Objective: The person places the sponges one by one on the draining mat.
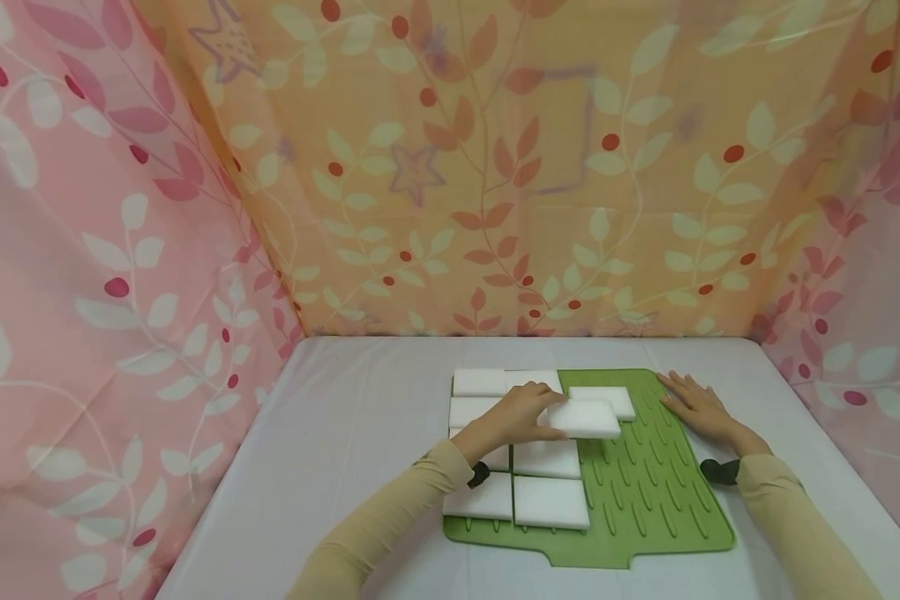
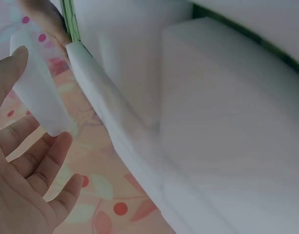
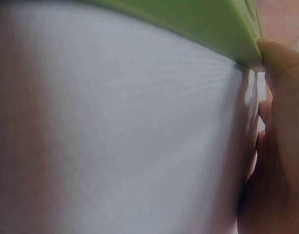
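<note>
A white sponge block (image 1: 588,419) is pinched in my left hand (image 1: 516,417), between thumb and fingers, tilted above a green ridged mat (image 1: 637,483). The left wrist view shows this sponge block (image 2: 39,95) edge-on between thumb and fingertips. Just behind it, another white sponge block (image 1: 621,402) lies on the mat, partly covered. On the mat's left half, more white sponge blocks (image 1: 551,502) lie in two columns; my left arm hides some of them. My right hand (image 1: 703,410) rests at the mat's far right edge, its thumb (image 3: 281,58) touching the green rim in the right wrist view.
The mat lies on a table with a white cloth (image 1: 330,433). Floral curtains hang behind (image 1: 450,208) and along the left (image 1: 120,292) and right sides. A dark strap (image 1: 720,472) shows at the right wrist.
</note>
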`<action>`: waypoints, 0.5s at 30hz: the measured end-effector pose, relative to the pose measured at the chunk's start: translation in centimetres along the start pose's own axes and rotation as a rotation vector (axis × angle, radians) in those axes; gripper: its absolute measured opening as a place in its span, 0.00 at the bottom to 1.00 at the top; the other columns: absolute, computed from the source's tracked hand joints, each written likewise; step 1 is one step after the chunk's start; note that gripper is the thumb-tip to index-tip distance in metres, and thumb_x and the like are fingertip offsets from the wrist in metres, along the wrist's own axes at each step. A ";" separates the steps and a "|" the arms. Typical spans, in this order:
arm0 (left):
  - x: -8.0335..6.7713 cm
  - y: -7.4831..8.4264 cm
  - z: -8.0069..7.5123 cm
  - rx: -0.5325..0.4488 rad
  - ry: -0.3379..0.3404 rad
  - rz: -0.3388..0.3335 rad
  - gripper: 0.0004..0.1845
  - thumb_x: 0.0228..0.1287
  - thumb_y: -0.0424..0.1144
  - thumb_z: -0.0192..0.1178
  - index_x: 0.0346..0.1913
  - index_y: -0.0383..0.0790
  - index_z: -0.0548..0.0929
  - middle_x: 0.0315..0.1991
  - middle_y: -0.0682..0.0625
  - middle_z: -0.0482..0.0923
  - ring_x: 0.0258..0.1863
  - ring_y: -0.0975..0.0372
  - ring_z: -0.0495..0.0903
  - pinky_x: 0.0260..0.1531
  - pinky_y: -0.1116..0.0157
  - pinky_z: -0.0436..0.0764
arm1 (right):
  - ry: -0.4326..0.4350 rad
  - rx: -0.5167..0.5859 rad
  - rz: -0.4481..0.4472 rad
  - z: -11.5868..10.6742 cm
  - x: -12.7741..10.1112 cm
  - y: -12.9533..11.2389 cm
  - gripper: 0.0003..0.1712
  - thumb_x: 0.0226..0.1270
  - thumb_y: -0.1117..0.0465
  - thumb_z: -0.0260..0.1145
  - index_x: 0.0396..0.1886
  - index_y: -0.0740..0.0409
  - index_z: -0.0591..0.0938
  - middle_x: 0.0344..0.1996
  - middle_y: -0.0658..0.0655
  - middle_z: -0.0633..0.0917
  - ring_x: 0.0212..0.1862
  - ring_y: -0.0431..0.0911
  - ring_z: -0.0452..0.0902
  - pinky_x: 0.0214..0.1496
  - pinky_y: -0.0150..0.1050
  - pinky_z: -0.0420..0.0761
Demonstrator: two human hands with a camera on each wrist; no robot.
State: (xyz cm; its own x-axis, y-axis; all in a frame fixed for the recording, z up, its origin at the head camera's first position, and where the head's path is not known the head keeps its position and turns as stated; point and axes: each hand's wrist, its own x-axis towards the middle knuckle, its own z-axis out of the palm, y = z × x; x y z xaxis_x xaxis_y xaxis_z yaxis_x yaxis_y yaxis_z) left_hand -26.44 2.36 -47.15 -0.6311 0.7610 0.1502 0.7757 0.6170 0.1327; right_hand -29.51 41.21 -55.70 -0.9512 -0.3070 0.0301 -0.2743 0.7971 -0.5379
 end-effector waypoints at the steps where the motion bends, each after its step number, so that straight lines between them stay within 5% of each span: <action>1: 0.1 0.1 0.1 0.007 -0.007 0.002 0.34 0.55 0.65 0.57 0.62 0.51 0.73 0.51 0.55 0.75 0.50 0.63 0.74 0.47 0.64 0.74 | -0.001 0.001 0.000 0.0 0.0 0.0 0.35 0.73 0.47 0.48 0.73 0.58 0.52 0.69 0.74 0.47 0.68 0.73 0.33 0.61 0.70 0.30; 15: 2.1 2.8 1.0 0.150 -0.068 0.017 0.35 0.54 0.72 0.49 0.62 0.60 0.70 0.51 0.59 0.72 0.49 0.65 0.71 0.53 0.61 0.70 | -0.001 -0.014 0.003 0.2 0.2 0.3 0.35 0.73 0.47 0.47 0.73 0.56 0.52 0.69 0.73 0.47 0.68 0.72 0.33 0.61 0.70 0.30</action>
State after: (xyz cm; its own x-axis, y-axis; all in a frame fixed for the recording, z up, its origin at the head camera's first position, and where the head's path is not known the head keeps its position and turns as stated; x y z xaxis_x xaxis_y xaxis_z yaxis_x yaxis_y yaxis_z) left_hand -25.54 5.89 -47.40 -0.6194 0.7806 0.0836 0.7822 0.6227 -0.0182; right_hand -29.72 41.33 -56.02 -0.9519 -0.3050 0.0282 -0.2735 0.8050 -0.5264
